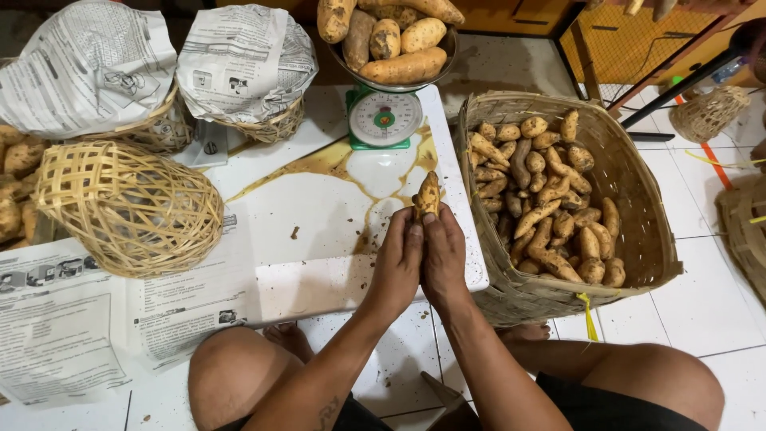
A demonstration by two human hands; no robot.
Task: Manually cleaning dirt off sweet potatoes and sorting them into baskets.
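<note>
Just below the centre of the frame, the person's left hand (399, 255) and right hand (444, 254) press side by side, fingers curled shut around the lower end of a small, dirt-flecked brown sweet potato (428, 195). The tuber stands nearly upright above the fingertips, over the stained white low table (319, 199).

To the right of the hands, a large woven bamboo basket (638, 231) leans on the white tiled floor (702, 311), filled with many more small sweet potatoes. At the top centre, a green dial kitchen scale (384, 118) sits on the table, its metal bowl heaped with bigger tubers. At the left, a small empty openwork bamboo basket (132, 209) lies on its side on sheets of printed newspaper (96, 319). In the upper left, two more baskets wrapped over with newspaper (159, 68) stand close together. The person's bare knees show along the bottom edge.
</note>
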